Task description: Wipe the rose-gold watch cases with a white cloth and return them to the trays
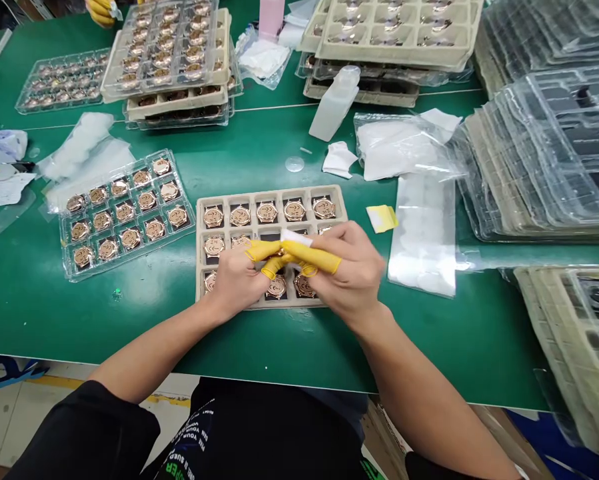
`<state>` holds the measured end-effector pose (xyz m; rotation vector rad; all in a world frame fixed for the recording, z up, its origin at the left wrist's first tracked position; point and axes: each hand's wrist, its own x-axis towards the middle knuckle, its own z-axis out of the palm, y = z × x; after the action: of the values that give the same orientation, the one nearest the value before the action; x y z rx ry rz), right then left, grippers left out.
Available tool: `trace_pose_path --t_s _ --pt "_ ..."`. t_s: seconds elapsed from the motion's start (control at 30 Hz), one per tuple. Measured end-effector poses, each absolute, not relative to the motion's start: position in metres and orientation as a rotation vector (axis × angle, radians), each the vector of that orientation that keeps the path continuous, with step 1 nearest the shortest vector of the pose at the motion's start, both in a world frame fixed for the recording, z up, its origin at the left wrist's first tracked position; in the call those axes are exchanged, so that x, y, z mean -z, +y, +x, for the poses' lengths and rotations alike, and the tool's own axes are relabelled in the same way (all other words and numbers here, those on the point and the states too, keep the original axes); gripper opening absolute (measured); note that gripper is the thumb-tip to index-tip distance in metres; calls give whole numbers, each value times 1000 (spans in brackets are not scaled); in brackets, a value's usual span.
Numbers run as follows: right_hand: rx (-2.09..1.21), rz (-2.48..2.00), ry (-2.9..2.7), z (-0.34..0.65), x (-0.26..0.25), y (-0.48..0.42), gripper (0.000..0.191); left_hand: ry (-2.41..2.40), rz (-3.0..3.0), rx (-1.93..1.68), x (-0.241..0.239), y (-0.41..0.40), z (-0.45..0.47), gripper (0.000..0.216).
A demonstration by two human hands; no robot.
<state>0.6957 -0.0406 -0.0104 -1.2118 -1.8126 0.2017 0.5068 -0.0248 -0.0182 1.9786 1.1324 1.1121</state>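
My left hand [234, 283] and my right hand [346, 270] meet above a beige pulp tray [272, 197], their fingers wearing yellow finger cots. Between the fingertips, my left hand pinches a rose-gold watch case [279, 253], mostly hidden. My right hand pinches a white cloth [295, 238] against it. Several more rose-gold watch cases, such as one [266, 212] in the top row, sit in the tray's dark slots. The hands cover the middle of the tray.
A clear plastic tray of watch cases [126, 213] lies to the left on the green bench [144, 320]. Stacked trays stand at the back and right. Plastic bags [422, 233] lie to the right. A co-worker's hand [99, 10] shows at the top edge.
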Motion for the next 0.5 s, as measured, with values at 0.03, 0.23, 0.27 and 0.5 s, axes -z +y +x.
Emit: trace_pose_path --t_s 0.03,0.23,0.27,0.5 --pt "-210 -1202 -1840 695 12 -42 31 1137 2002 -1100 17 -26 507 17" --pt "-172 -1245 -1705 691 13 -43 26 1150 1769 -1250 22 -33 515 17" --pt "-167 -1254 -1668 691 13 -42 25 1134 1695 -1272 23 -34 517 18" --pt "-121 -1212 -1637 691 14 -36 21 1030 1318 -1336 25 -34 523 25"
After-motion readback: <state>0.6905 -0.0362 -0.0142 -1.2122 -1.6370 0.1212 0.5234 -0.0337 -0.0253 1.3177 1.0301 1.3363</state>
